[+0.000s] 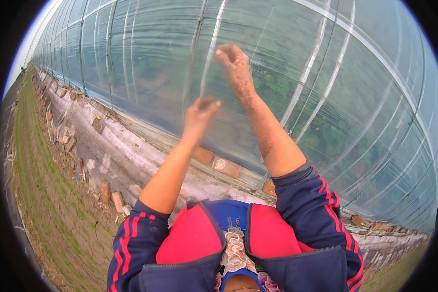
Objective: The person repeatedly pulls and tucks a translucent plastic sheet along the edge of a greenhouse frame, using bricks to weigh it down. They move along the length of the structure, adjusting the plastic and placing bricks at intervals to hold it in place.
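Both of my bare hands are raised in front of a greenhouse wall of clear plastic film (157, 69). My left hand (200, 116) is lower, blurred, its thumb and fingers curled towards each other with a gap. Higher and to the right is my right hand (235, 67), its fingers bent round towards the thumb. I see no object in either hand; whether something thin is between the fingertips, or whether they touch the film, I cannot tell. Green leafy plants (277, 82) show through the film. A green rope (315, 80) runs over it, right of my right hand.
Bricks (226, 167) lie along the foot of the film wall. Below it a pale ground sheet (120, 140) slopes down, with more bricks (106, 191) on its outer edge. Rows of small green seedlings (54, 204) grow in cracked soil at the left. White poles (306, 67) stand behind the film.
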